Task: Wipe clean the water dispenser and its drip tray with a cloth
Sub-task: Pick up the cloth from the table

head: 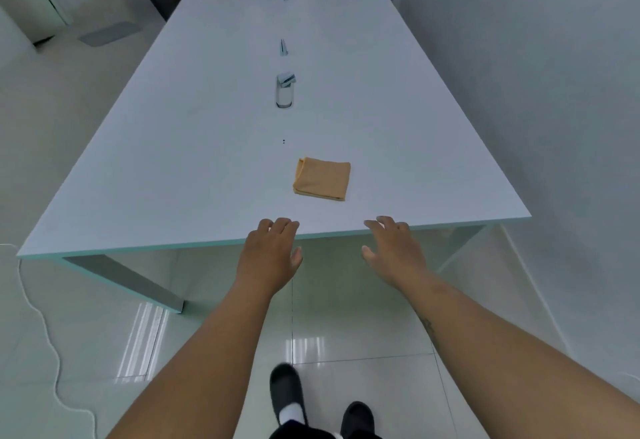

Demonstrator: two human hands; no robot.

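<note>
A folded orange cloth (322, 179) lies flat on the long white table (194, 168), close to its near edge. My left hand (272, 251) and my right hand (394, 248) are stretched out side by side over that edge, fingers relaxed and holding nothing. The cloth lies just beyond both hands, slightly nearer the right one, and neither hand touches it. No water dispenser or drip tray is in view.
A cable port with a raised flap (285, 90) sits in the table's midline, with more slots (284, 47) farther back. A white wall runs along the right. A white cord (45, 334) trails on the tiled floor at left. My shoes (287, 393) stand below.
</note>
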